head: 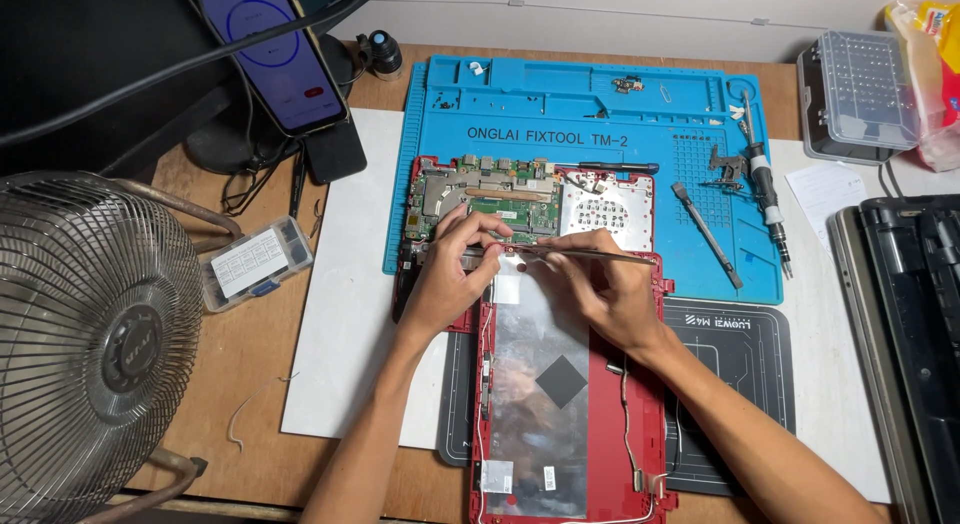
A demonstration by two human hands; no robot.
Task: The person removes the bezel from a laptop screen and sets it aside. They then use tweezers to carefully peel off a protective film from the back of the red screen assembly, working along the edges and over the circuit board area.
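Red laptop shell (600, 424) lies open under me; my left hand (450, 279) pinches the hinge edge steady, my right hand (605, 294) grips tweezers (590, 253) working at circuit board (490, 199).

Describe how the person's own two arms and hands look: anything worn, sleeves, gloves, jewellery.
Both forearms come in bare from the bottom edge; no sleeve shows on either. The left hand and the right hand are ungloved, with no ring, watch or wristband visible. The arms are slim, and the fingernails look short and unpainted. No markings show.
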